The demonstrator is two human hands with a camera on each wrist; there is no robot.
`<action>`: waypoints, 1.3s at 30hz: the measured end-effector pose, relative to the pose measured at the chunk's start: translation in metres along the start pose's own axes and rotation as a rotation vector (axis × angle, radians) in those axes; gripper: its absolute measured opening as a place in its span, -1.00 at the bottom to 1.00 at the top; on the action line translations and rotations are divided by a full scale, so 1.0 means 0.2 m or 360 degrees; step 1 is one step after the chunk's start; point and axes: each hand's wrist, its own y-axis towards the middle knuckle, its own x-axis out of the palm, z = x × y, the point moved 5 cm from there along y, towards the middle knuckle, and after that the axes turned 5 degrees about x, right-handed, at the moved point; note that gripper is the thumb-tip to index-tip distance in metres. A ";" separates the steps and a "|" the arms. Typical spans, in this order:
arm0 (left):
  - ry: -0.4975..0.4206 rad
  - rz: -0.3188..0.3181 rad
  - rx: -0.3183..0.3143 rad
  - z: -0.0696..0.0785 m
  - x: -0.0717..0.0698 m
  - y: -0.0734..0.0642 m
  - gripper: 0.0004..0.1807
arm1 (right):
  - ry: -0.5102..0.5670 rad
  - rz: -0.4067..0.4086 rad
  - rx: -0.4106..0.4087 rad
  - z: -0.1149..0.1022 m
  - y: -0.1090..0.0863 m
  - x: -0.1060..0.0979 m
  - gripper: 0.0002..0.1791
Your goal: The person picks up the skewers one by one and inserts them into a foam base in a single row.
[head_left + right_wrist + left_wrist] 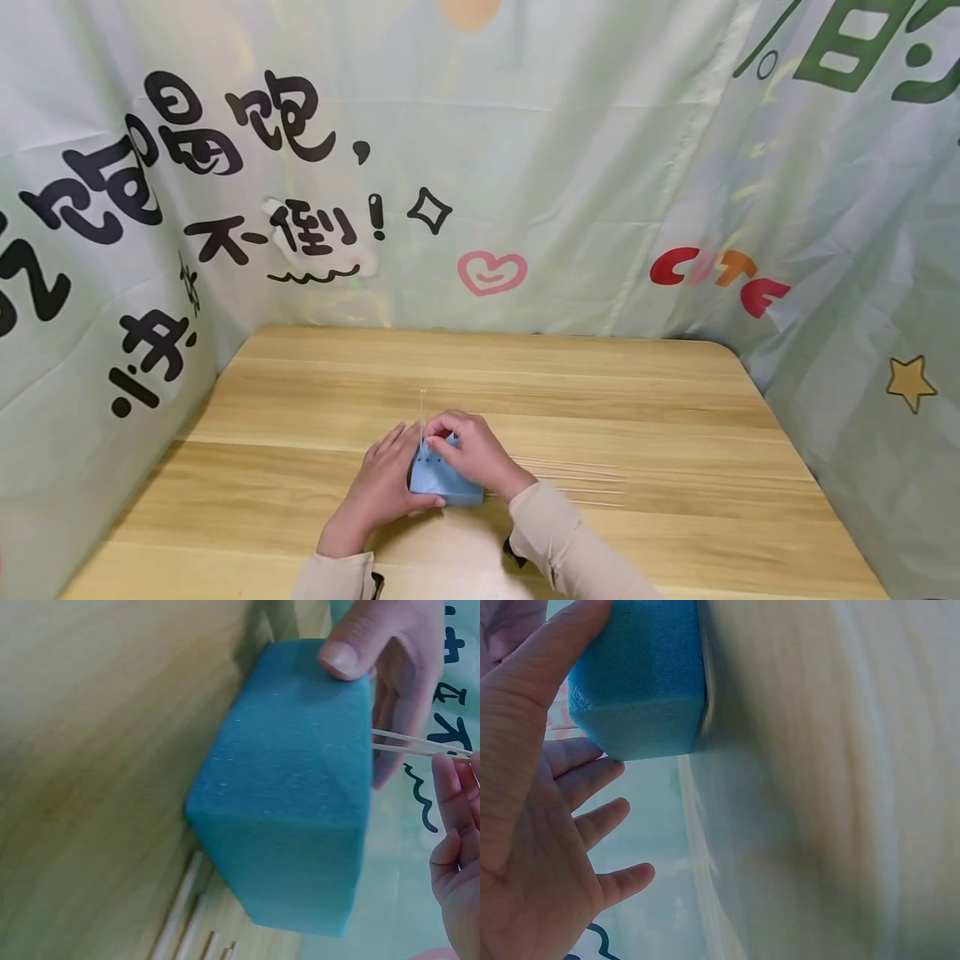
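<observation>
A blue foam block (442,479) stands on the wooden table, with several small dark dots on its top. My left hand (386,483) holds the block from the left; the thumb (562,641) lies along its near side, while the other fingers reach round the far side. Two thin wooden sticks (405,737) rise from the block's top. Over that top, my right hand (476,450) pinches at one thin stick with thumb and forefinger. Those fingertips (442,769) overlap a stick in the right wrist view, and the exact pinch is partly hidden.
Several loose wooden sticks (577,479) lie side by side on the table (675,533), to the right of the block and partly behind the right forearm. A printed curtain (562,167) hangs behind the table and along both sides.
</observation>
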 end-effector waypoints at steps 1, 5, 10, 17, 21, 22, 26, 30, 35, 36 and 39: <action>-0.0003 0.0000 -0.0001 0.00 0.00 0.00 0.23 | -0.0007 -0.0007 -0.0004 0.00 0.00 0.01 -0.96; -0.0002 0.0000 0.0005 0.00 0.00 0.00 0.23 | -0.0050 -0.0019 -0.0035 0.02 -0.01 0.04 -0.96; 0.0006 -0.0013 0.0008 0.00 0.00 0.00 0.22 | -0.0038 0.0014 -0.0063 0.03 -0.02 0.05 -0.93; 0.0014 -0.0022 0.0005 0.00 0.00 0.00 0.23 | 0.0002 0.0011 -0.0011 0.03 -0.02 0.06 -0.95; 0.0010 -0.0015 0.0004 0.00 0.00 -0.01 0.23 | 0.0013 0.0006 0.0012 0.03 -0.02 0.06 -0.95; 0.0010 -0.0014 0.0003 0.00 0.00 -0.01 0.23 | 0.0013 0.0006 0.0019 0.03 -0.02 0.06 -0.95; 0.0007 -0.0005 0.0000 0.00 0.00 -0.01 0.23 | 0.0027 0.0014 0.0049 0.03 -0.03 0.05 -0.96; 0.0002 0.0004 -0.0004 0.01 0.00 -0.01 0.23 | 0.0045 0.0056 0.0081 0.04 -0.04 0.03 -0.95; 0.0006 -0.0005 -0.0020 0.01 0.00 0.00 0.23 | 0.0036 0.0138 0.0094 0.07 -0.07 -0.03 -0.95; 0.0007 -0.0007 -0.0023 0.01 0.00 0.00 0.23 | 0.0030 0.0154 0.0097 0.08 -0.08 -0.04 -0.95; 0.0006 -0.0009 -0.0027 0.01 0.00 0.00 0.23 | 0.0030 0.0196 0.0124 0.11 -0.10 -0.09 -0.96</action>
